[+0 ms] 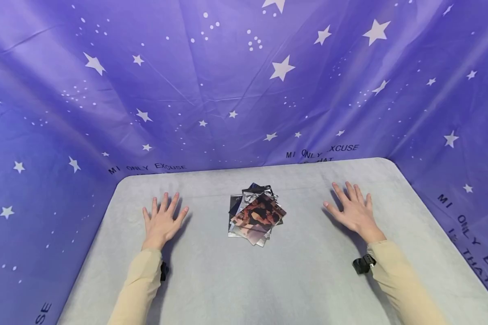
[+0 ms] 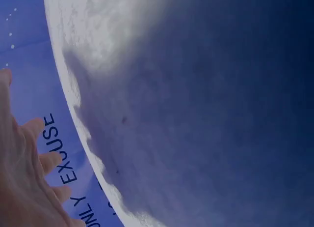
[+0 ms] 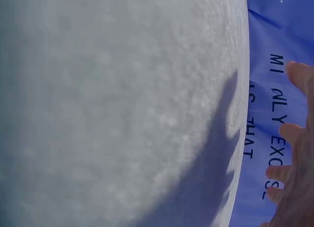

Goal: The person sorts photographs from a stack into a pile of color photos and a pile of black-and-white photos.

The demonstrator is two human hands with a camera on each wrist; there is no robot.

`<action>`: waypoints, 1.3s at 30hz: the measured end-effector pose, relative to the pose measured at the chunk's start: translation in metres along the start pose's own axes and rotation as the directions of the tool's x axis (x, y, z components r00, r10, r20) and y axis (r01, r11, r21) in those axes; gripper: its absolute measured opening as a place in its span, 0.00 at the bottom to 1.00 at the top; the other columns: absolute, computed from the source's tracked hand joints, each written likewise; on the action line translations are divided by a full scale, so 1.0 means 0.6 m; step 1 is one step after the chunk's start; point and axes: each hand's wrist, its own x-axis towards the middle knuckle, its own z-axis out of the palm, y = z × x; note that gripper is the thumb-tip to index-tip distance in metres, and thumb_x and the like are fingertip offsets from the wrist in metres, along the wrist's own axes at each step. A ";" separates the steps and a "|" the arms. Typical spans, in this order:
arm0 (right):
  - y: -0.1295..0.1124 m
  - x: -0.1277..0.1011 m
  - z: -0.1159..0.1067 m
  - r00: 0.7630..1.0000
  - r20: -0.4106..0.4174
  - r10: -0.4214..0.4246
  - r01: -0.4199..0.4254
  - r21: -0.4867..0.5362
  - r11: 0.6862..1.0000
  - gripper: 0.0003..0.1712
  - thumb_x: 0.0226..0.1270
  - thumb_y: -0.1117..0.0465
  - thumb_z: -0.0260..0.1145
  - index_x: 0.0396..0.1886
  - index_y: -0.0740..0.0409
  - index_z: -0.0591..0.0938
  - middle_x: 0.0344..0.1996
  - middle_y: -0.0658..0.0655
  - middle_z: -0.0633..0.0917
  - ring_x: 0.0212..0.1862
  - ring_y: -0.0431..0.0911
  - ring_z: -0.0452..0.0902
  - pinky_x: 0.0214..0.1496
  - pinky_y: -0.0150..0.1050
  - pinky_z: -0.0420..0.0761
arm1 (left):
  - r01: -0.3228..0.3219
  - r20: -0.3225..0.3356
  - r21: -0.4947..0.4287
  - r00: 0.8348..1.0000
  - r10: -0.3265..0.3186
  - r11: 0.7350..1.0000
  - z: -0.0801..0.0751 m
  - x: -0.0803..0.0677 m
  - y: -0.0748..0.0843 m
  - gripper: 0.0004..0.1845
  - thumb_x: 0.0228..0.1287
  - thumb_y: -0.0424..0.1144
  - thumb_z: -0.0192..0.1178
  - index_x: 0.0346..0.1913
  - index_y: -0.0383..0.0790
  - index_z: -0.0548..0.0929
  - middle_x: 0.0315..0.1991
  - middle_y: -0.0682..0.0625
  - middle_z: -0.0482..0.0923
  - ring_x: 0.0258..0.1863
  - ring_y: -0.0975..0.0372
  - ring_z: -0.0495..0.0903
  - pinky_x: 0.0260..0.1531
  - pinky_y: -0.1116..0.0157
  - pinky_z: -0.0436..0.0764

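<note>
A loose pile of glossy picture cards (image 1: 257, 216) lies near the middle of the table in the head view. The cards overlap at different angles, and a reddish-brown picture is on top. To the left of the pile is my left hand (image 1: 161, 223), fingers straight and spread, holding nothing. My right hand (image 1: 353, 212) is on the other side, also spread and holding nothing. Each hand casts a shadow on the table. At the left edge of the left wrist view the left hand (image 2: 24, 173) shows; the right hand (image 3: 297, 163) appears at the right edge of its own wrist view.
The table (image 1: 305, 271) has a pale grey surface with rounded far corners. A purple-blue curtain (image 1: 227, 81) with white stars and black lettering stands behind it and at both sides. A black device (image 1: 363, 264) is strapped at the right wrist, another (image 1: 164, 271) at the left.
</note>
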 end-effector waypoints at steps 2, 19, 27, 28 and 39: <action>-0.003 -0.003 0.003 1.000 -0.027 0.001 -0.001 0.007 1.000 0.45 0.68 0.34 0.51 0.77 0.52 0.55 0.69 0.74 0.56 0.68 0.72 0.45 0.63 0.73 0.32 | -0.006 0.009 -0.002 1.000 0.006 1.000 0.002 -0.002 0.002 0.43 0.67 0.71 0.34 0.77 0.50 0.52 0.76 0.39 0.43 0.72 0.37 0.36 0.62 0.34 0.28; -0.072 -0.001 0.040 0.996 -0.085 -0.011 0.019 0.087 0.996 0.43 0.66 0.36 0.56 0.73 0.56 0.62 0.57 0.73 0.71 0.55 0.66 0.65 0.50 0.60 0.60 | -0.113 0.015 -0.025 0.993 0.113 0.993 0.017 0.014 0.058 0.41 0.68 0.70 0.34 0.77 0.53 0.50 0.76 0.42 0.44 0.72 0.38 0.41 0.65 0.37 0.35; -0.108 -0.006 0.054 0.997 -0.079 -0.024 0.033 0.113 0.993 0.44 0.66 0.37 0.58 0.72 0.59 0.63 0.57 0.74 0.72 0.56 0.67 0.67 0.51 0.60 0.63 | -0.186 0.020 0.000 0.982 0.186 0.983 0.024 0.033 0.111 0.39 0.68 0.69 0.34 0.77 0.55 0.52 0.76 0.44 0.48 0.72 0.41 0.44 0.66 0.38 0.38; -0.114 -0.006 0.056 0.997 -0.078 -0.029 0.038 0.120 0.992 0.44 0.65 0.37 0.58 0.71 0.60 0.64 0.57 0.74 0.73 0.56 0.67 0.67 0.52 0.60 0.64 | -0.192 0.022 0.002 0.981 0.192 0.981 0.025 0.034 0.116 0.39 0.69 0.69 0.34 0.77 0.55 0.52 0.76 0.44 0.48 0.72 0.41 0.44 0.67 0.39 0.39; -0.182 -0.017 0.078 0.989 -0.109 -0.103 0.128 0.251 0.960 0.33 0.58 0.50 0.68 0.60 0.64 0.74 0.43 0.65 0.80 0.45 0.59 0.75 0.48 0.58 0.72 | -0.291 0.047 -0.051 0.955 0.293 0.956 0.036 0.052 0.174 0.36 0.72 0.64 0.38 0.75 0.50 0.58 0.73 0.39 0.55 0.70 0.42 0.53 0.68 0.43 0.46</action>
